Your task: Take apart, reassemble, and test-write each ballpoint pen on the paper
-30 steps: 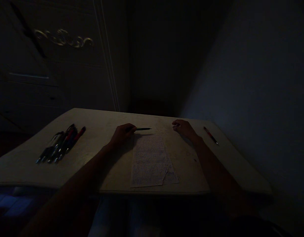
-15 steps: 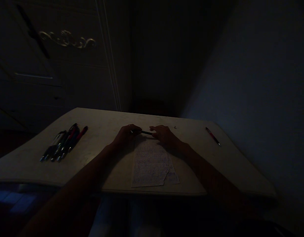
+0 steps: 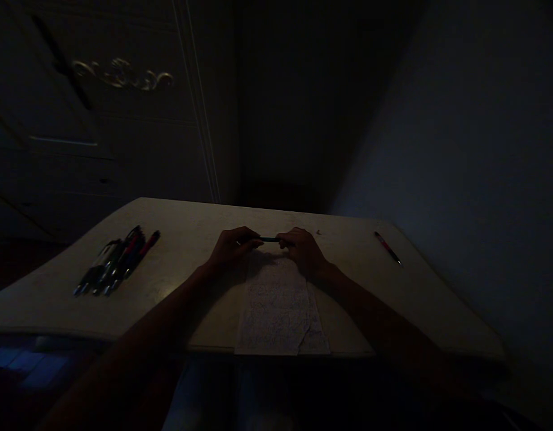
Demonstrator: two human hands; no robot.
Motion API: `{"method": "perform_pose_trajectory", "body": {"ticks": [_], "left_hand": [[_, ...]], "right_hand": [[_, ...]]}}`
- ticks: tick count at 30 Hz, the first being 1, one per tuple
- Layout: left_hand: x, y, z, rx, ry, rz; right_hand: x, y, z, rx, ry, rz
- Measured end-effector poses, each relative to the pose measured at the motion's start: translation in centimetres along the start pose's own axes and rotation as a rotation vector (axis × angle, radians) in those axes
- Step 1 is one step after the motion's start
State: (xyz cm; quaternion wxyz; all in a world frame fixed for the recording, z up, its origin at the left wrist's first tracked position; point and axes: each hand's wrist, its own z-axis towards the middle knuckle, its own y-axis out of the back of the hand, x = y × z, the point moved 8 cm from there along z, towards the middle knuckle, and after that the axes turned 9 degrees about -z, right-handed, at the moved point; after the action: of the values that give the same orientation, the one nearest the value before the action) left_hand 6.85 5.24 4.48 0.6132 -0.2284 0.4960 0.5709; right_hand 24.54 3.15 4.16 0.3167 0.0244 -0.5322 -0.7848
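A slim dark pen [image 3: 270, 239] is held level between my two hands, above the far end of a sheet of paper. My left hand [image 3: 235, 244] is closed on one end of it, thumb and fingers pinching. On the other end, the fingers of my right hand [image 3: 299, 245] are pressed together. Beneath lies the handwritten paper [image 3: 276, 305], its right side torn or folded, reaching down to the table's near edge. Dim light hides the pen's details, and both its ends are covered by my fingers.
The pale table [image 3: 186, 221] bears a bunch of several pens [image 3: 109, 263] on the left. A single red and dark pen [image 3: 387, 248] lies at the right. One tiny scrap [image 3: 318, 232] sits beyond my right hand. A cabinet [image 3: 123, 131] stands behind on the left, a wall [image 3: 460, 179] on the right.
My right thumb and fingers have closed onto the pen's right end, and the pen now lies more level. The paper has slid slightly nearer to the table's front edge.
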Motion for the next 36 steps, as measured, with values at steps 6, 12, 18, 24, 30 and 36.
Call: {"method": "perform_pose_trajectory", "body": {"ticks": [6,12,18,24,30,36], "left_hand": [[1.0,0.0,-0.4,-0.064,0.171,0.012],[1.0,0.5,-0.3,-0.115,0.17,-0.061],[-0.4,0.9,0.2,-0.084,-0.126,0.019],[0.2,1.0,0.1,-0.072,-0.098,0.097],[1.1,0.9,-0.1,-0.053,0.06,0.295],[0.4,0.6,0.1,-0.032,-0.026,0.109]], "right_hand": [[0.3,-0.4,0.1,-0.014,0.026,-0.059],[0.6,-0.2,0.3,-0.017,0.002,-0.015],[-1.5,0.7,-0.1,0.009,-0.161,-0.007],[-1.7,0.7,-0.2,0.022,-0.134,-0.014],[-1.3,0.4,-0.2,0.05,-0.127,-0.016],[-1.8,0.6,-0.3,0.028,-0.162,0.004]]}}
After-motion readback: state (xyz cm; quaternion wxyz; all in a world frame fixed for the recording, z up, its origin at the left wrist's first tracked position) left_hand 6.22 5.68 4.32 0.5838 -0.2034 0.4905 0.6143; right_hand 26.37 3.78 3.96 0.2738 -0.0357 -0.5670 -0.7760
